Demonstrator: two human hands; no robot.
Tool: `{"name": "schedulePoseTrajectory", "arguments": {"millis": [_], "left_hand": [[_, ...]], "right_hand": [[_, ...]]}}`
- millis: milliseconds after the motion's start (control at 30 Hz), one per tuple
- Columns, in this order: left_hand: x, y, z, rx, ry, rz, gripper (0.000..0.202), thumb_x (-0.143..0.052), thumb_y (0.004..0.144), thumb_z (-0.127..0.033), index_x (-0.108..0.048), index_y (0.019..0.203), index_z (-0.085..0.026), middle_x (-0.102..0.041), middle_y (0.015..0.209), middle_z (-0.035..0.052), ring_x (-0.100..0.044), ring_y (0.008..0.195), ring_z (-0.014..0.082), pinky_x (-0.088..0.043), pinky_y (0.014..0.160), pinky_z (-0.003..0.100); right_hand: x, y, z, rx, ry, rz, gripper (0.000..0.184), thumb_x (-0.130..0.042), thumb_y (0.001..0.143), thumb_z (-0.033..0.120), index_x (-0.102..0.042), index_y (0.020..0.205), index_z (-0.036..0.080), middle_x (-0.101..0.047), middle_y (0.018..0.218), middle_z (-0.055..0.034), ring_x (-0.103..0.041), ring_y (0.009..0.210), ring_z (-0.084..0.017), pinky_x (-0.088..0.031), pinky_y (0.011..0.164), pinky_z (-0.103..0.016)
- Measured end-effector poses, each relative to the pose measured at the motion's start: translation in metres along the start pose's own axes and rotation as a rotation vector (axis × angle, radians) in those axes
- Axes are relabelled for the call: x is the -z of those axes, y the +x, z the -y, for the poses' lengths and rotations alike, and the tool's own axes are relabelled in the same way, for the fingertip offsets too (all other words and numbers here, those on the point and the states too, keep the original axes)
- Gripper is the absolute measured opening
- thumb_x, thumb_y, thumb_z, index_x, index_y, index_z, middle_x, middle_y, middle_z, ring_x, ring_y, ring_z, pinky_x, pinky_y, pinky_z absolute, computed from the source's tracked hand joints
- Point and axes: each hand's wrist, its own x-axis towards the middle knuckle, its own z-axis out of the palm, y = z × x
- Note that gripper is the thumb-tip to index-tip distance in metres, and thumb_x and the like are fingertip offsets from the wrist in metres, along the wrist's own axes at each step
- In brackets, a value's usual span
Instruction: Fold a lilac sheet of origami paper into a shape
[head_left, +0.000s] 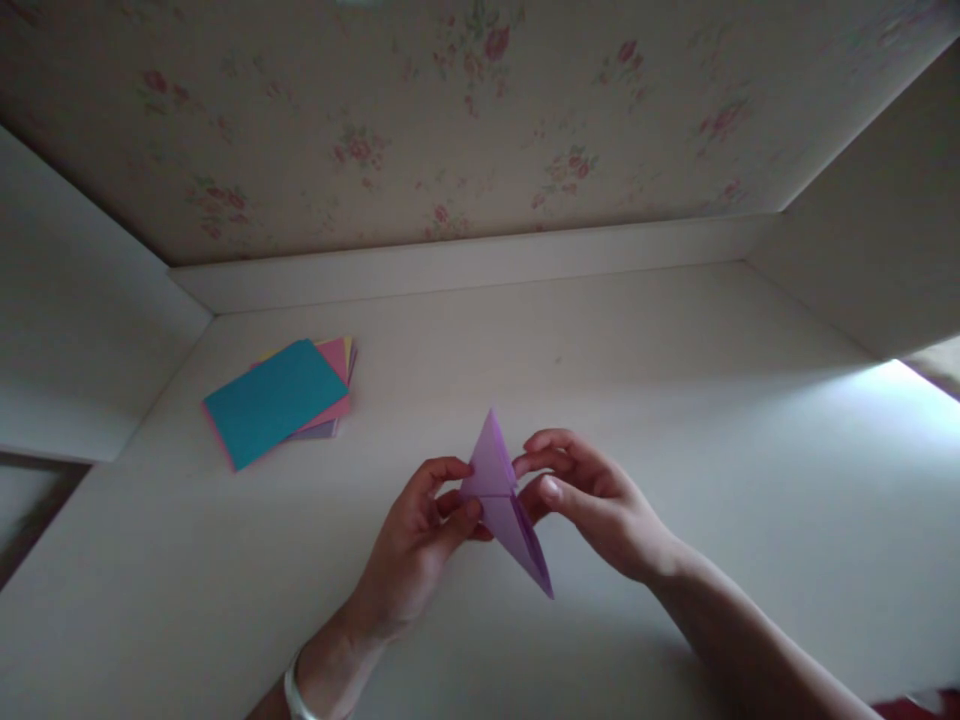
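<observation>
A piece of folded purple paper (pixel 495 470) is held up over the white table, a crease running across its middle. It has one point at the top and a longer one at the lower right, where its layers part slightly. My left hand (pixel 420 535) pinches its left corner between thumb and fingers. My right hand (pixel 592 500) is at the paper's right edge, fingers curved and apart, thumb raised off the sheet. Some right fingertips reach the edge or pass behind it; whether they touch is hard to see.
A stack of coloured paper (pixel 276 402), blue on top with pink, yellow and purple below, lies at the left of the white table (pixel 637 370). Behind stand a low white ledge (pixel 480 258) and a flowered wall (pixel 450 120). White panels (pixel 82 300) rise at both sides.
</observation>
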Motion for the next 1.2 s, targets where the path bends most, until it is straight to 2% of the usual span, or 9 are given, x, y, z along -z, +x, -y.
{"name": "schedulePoseTrajectory", "arguments": {"millis": [167, 333, 467, 633, 800, 967, 1033, 1133, 1200], "left_hand": [[-0.005, 0.001, 0.0, 0.01, -0.048, 0.007, 0.027, -0.066, 0.093, -0.027, -0.052, 0.115, -0.021, -0.069, 0.097, 0.0042, -0.067, 0.09, 0.0183, -0.053, 0.083, 0.033], [-0.013, 0.002, -0.002, -0.054, 0.089, -0.075, 0.022, -0.067, 0.092, -0.031, -0.055, 0.107, -0.02, -0.065, 0.115, 0.0084, -0.063, 0.106, 0.0242, -0.052, 0.085, 0.034], [-0.014, -0.001, -0.001, -0.057, 0.193, -0.141, 0.027, -0.063, 0.094, -0.038, -0.058, 0.116, -0.022, -0.063, 0.123, 0.0076, -0.062, 0.11, 0.0232, -0.049, 0.093, 0.033], [-0.018, -0.006, -0.005, 0.005, 0.105, -0.059, 0.043, -0.067, 0.09, -0.045, -0.052, 0.123, -0.022, -0.065, 0.124, 0.0099, -0.062, 0.116, 0.0269, -0.049, 0.096, 0.036], [-0.02, -0.007, -0.003, -0.043, 0.185, -0.101, 0.048, -0.069, 0.091, -0.036, -0.04, 0.127, -0.025, -0.058, 0.135, 0.0106, -0.062, 0.117, 0.0236, -0.048, 0.098, 0.035], [-0.013, -0.011, 0.006, -0.142, 0.471, -0.189, 0.044, -0.052, 0.101, -0.034, -0.038, 0.142, -0.029, -0.044, 0.152, 0.0068, -0.041, 0.14, 0.0218, -0.033, 0.114, 0.034], [-0.011, -0.013, 0.008, -0.158, 0.568, -0.203, 0.042, -0.044, 0.104, -0.029, -0.039, 0.145, -0.029, -0.042, 0.154, 0.0051, -0.036, 0.143, 0.0204, -0.027, 0.118, 0.034], [-0.01, -0.013, 0.01, -0.207, 0.649, -0.23, 0.043, -0.038, 0.103, -0.018, -0.044, 0.144, -0.03, -0.047, 0.151, 0.003, -0.04, 0.14, 0.019, -0.029, 0.117, 0.034], [-0.011, -0.011, 0.012, -0.291, 0.694, -0.245, 0.047, -0.041, 0.098, -0.011, -0.048, 0.14, -0.031, -0.053, 0.145, 0.0022, -0.048, 0.134, 0.0192, -0.034, 0.114, 0.033]], "right_hand": [[-0.007, 0.002, -0.01, 0.005, -0.042, -0.024, 0.033, -0.075, 0.087, 0.026, -0.06, 0.117, 0.024, -0.071, 0.098, -0.0013, -0.069, 0.09, -0.011, -0.057, 0.076, -0.021], [-0.009, 0.001, -0.022, -0.006, -0.092, -0.091, 0.033, -0.076, 0.086, 0.029, -0.061, 0.114, 0.024, -0.072, 0.09, -0.0004, -0.069, 0.085, -0.01, -0.056, 0.072, -0.019], [-0.011, 0.001, -0.026, -0.014, -0.116, -0.081, 0.032, -0.076, 0.086, 0.031, -0.061, 0.115, 0.024, -0.072, 0.089, -0.0003, -0.068, 0.082, -0.009, -0.055, 0.071, -0.018], [-0.012, 0.001, -0.028, -0.028, -0.171, -0.076, 0.038, -0.077, 0.085, 0.033, -0.059, 0.117, 0.023, -0.072, 0.092, -0.0023, -0.068, 0.085, -0.013, -0.056, 0.075, -0.024], [-0.016, -0.001, -0.026, 0.03, -0.399, -0.081, 0.029, -0.064, 0.094, 0.032, -0.059, 0.121, 0.021, -0.073, 0.099, -0.0071, -0.071, 0.088, -0.018, -0.059, 0.074, -0.03], [-0.02, -0.004, -0.026, 0.133, -0.615, -0.135, 0.024, -0.058, 0.095, 0.023, -0.061, 0.119, 0.022, -0.069, 0.11, -0.0086, -0.072, 0.087, -0.017, -0.062, 0.072, -0.029], [-0.023, -0.005, -0.028, 0.198, -0.721, -0.191, 0.026, -0.056, 0.094, 0.019, -0.06, 0.12, 0.023, -0.067, 0.112, -0.0085, -0.072, 0.086, -0.017, -0.062, 0.066, -0.026], [-0.028, -0.007, -0.034, 0.274, -0.864, -0.27, 0.034, -0.051, 0.093, 0.013, -0.057, 0.124, 0.024, -0.066, 0.113, -0.0082, -0.071, 0.087, -0.017, -0.06, 0.057, -0.021], [-0.031, -0.008, -0.037, 0.313, -0.95, -0.279, 0.041, -0.05, 0.089, 0.009, -0.055, 0.127, 0.025, -0.067, 0.115, -0.0079, -0.07, 0.089, -0.017, -0.061, 0.063, -0.024]]}}
